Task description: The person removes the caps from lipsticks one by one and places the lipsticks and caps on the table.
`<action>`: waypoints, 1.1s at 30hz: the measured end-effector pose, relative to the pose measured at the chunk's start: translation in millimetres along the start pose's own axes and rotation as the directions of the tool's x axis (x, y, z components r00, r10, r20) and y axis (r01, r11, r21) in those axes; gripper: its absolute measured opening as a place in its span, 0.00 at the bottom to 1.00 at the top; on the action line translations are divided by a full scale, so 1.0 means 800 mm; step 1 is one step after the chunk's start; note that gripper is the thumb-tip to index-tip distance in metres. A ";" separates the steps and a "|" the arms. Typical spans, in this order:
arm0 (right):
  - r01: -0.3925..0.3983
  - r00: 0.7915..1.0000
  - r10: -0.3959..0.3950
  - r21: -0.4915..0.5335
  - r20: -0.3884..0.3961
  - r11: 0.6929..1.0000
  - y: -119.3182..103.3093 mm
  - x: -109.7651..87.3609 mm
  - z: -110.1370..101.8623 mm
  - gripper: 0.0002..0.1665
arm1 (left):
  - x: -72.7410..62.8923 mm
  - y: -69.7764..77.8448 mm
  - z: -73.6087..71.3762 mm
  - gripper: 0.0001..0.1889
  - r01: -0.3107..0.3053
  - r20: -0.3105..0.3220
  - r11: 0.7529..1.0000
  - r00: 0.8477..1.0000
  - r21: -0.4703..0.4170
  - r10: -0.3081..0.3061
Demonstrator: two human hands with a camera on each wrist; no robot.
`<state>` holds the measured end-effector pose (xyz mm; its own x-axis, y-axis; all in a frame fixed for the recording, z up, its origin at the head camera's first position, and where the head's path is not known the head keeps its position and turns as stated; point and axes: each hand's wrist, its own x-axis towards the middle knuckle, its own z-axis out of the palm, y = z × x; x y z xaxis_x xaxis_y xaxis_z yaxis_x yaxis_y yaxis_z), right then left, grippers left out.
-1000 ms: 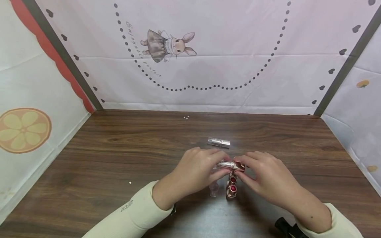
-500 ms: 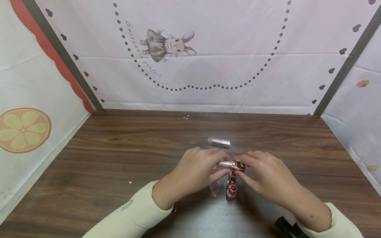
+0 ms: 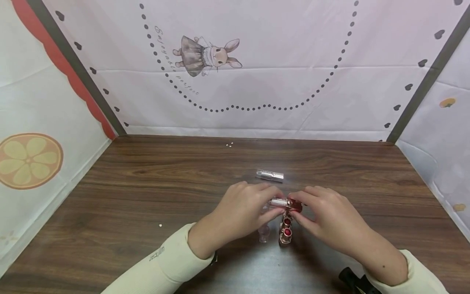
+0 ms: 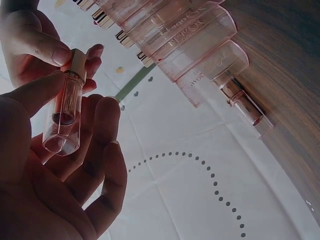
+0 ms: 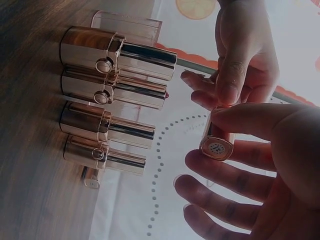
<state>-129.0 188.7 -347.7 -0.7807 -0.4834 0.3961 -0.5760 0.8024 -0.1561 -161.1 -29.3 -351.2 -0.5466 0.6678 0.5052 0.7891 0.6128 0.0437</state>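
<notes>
Above the tabletop, both hands share one lipstick (image 3: 282, 203) held sideways. My left hand (image 3: 249, 204) pinches its clear cap between thumb and fingertips. The gold base (image 5: 217, 142) is gripped at the other end by my right hand (image 3: 327, 216). In the left wrist view, a darker inner tube shows through the clear plastic. Just below the hands, a row of upright gold lipstick tubes (image 5: 92, 122) runs toward the person, a few tops showing red. Beside them stands a row of clear caps (image 4: 215, 30), partly hidden by the left hand in the head view.
A capped lipstick (image 3: 269, 175) lies on the wooden table (image 3: 165, 163) just beyond the hands. Small white specks (image 3: 229, 145) sit near the back edge, another bit (image 3: 160, 225) to the left. A black object (image 3: 354, 279) is by the right sleeve. Printed cloth (image 3: 286, 49) walls the table in.
Both hands stay in nearly the same place. The held lipstick's gold base looks redder and its highlights have shifted, as if turned slightly about its length.
</notes>
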 end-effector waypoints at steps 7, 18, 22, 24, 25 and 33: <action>0.014 1.000 -0.013 0.015 -0.021 1.000 0.002 0.000 0.001 0.21 | 0.000 0.000 0.000 0.13 -0.001 -0.002 1.000 1.000 -0.005 0.001; 0.015 1.000 -0.014 0.022 -0.019 1.000 0.002 -0.001 0.002 0.18 | 0.000 0.000 0.001 0.13 0.019 0.010 1.000 1.000 -0.001 -0.019; 0.007 1.000 -0.006 0.024 -0.012 1.000 0.002 0.000 0.001 0.18 | 0.000 0.000 0.001 0.13 0.028 0.019 1.000 0.999 -0.002 -0.028; 0.006 1.000 -0.005 0.023 -0.013 1.000 0.002 0.000 0.001 0.18 | 0.000 0.000 0.001 0.13 0.029 0.013 1.000 0.999 0.001 -0.029; 0.006 1.000 -0.006 0.022 -0.016 1.000 0.002 0.000 0.001 0.18 | 0.000 0.000 0.001 0.13 0.028 0.009 1.000 1.000 0.003 -0.028; 0.001 1.000 -0.001 0.019 -0.021 1.000 0.001 -0.001 0.001 0.18 | 0.001 -0.001 0.002 0.13 0.020 -0.011 1.000 1.000 0.007 -0.020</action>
<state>-128.9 189.5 -348.6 -0.7752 -0.4765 0.4148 -0.5812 0.7952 -0.1728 -162.3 -28.9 -352.2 -0.5593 0.6508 0.5135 0.7759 0.6291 0.0478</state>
